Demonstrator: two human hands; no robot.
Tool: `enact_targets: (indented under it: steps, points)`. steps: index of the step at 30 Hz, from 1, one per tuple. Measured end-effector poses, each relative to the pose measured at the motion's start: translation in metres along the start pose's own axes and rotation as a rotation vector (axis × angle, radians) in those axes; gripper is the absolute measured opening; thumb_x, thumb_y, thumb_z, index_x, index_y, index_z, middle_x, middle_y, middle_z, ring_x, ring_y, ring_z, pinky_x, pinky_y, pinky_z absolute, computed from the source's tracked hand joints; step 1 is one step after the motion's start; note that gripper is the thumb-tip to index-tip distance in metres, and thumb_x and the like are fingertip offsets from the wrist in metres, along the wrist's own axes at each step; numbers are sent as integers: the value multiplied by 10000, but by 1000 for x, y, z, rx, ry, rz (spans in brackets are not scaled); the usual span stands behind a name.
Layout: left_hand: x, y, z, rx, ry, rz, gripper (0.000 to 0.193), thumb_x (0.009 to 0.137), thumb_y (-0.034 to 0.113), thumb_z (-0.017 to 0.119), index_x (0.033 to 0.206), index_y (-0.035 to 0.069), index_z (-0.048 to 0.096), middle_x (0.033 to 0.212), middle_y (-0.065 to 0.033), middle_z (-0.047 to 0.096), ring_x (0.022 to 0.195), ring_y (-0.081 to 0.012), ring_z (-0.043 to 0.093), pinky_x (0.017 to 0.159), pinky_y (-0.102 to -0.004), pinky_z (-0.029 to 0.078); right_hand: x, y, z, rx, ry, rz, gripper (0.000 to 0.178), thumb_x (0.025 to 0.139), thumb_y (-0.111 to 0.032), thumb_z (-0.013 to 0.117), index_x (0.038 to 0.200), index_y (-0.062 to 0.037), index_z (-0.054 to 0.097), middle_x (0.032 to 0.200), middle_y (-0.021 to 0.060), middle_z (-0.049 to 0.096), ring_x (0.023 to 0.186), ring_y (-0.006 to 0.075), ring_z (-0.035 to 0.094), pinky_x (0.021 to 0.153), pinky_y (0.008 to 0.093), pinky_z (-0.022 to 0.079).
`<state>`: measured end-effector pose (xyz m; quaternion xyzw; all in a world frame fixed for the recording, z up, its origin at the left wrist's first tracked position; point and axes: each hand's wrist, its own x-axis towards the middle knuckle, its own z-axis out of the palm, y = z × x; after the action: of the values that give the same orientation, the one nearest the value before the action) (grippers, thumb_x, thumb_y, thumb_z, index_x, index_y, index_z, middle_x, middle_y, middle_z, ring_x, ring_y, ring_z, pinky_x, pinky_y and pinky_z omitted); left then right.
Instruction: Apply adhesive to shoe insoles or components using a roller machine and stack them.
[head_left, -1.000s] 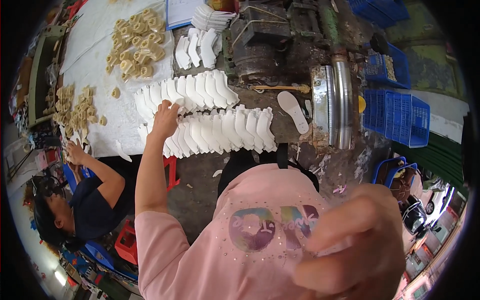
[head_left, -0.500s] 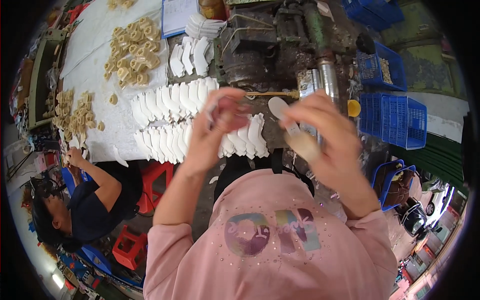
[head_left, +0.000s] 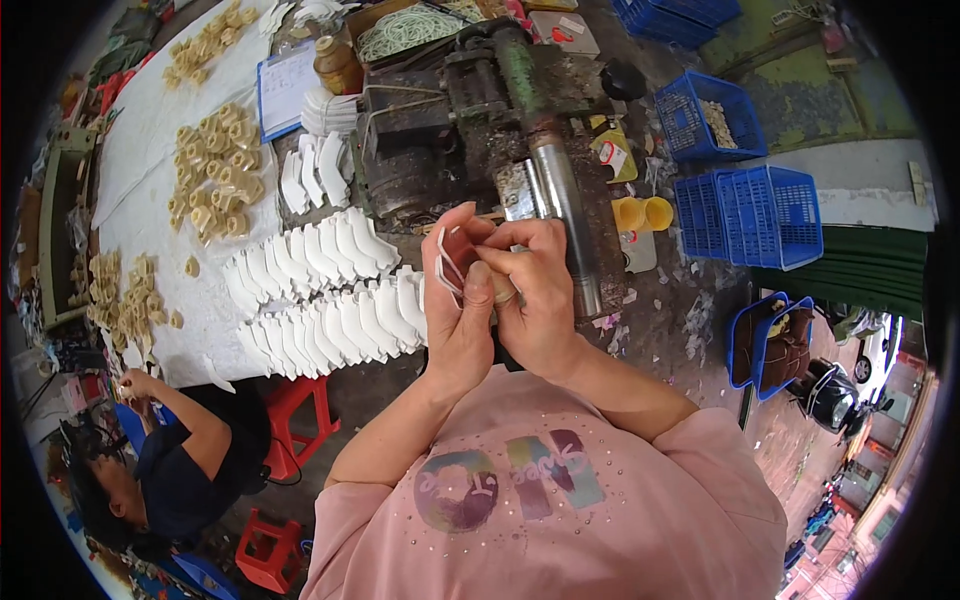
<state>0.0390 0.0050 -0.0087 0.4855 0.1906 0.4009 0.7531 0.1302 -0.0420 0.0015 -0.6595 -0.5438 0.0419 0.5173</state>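
Note:
In front of my chest, beside the metal machine, my two hands meet. My left hand [head_left: 460, 340] is closed round a thin white curved piece [head_left: 441, 272], whose edges show beside the palm. My right hand [head_left: 540, 295] pinches a small beige part [head_left: 503, 290] against it; fingers hide most of both pieces. To the left of my hands, two rows of white curved pieces [head_left: 335, 325] stand close together on the white-covered table [head_left: 130, 225]. A few more white pieces [head_left: 315, 170] lie behind them.
Beige hollow parts [head_left: 215, 165] lie piled on the table. The machine's shiny metal cylinder [head_left: 565, 215] stands close to my right hand. Blue crates [head_left: 765, 215] and yellow cups [head_left: 640, 213] are at the right. At the left, a co-worker [head_left: 180, 440] sits near red stools [head_left: 268, 550].
My hands have come together from apart. The right hand's beige part and white oval-ended piece are now at the left hand, mostly covered. The view has shifted towards the right.

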Motion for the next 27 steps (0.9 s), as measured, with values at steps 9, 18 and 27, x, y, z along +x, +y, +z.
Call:
enact_targets:
  steps: [9, 18, 27]
  points:
    - [2, -6, 9, 30, 14, -28, 431, 976, 225, 433, 1340, 28, 311, 1157, -82, 446, 1048, -147, 442, 932, -294, 355, 4, 8, -17, 123, -56, 52, 123, 816, -40, 621, 909, -18, 544, 955, 126, 525, 857, 269, 542, 720, 350, 454]
    - [21, 3, -14, -150, 192, -265, 340, 959, 210, 478, 1245, 45, 397, 955, -31, 457, 857, -150, 523, 820, -314, 466, 17, 21, -79, 531, 32, 359, 90, 858, -9, 492, 945, -29, 484, 912, 109, 555, 773, 166, 565, 712, 281, 465]
    - [2, -19, 7, 883, -385, -51, 607, 724, -131, 581, 1269, 14, 356, 1260, -225, 310, 1187, -408, 357, 990, -420, 362, 33, 77, -116, -416, -632, 290, 137, 724, 23, 522, 832, -62, 523, 751, 92, 547, 809, 287, 520, 858, 362, 295]
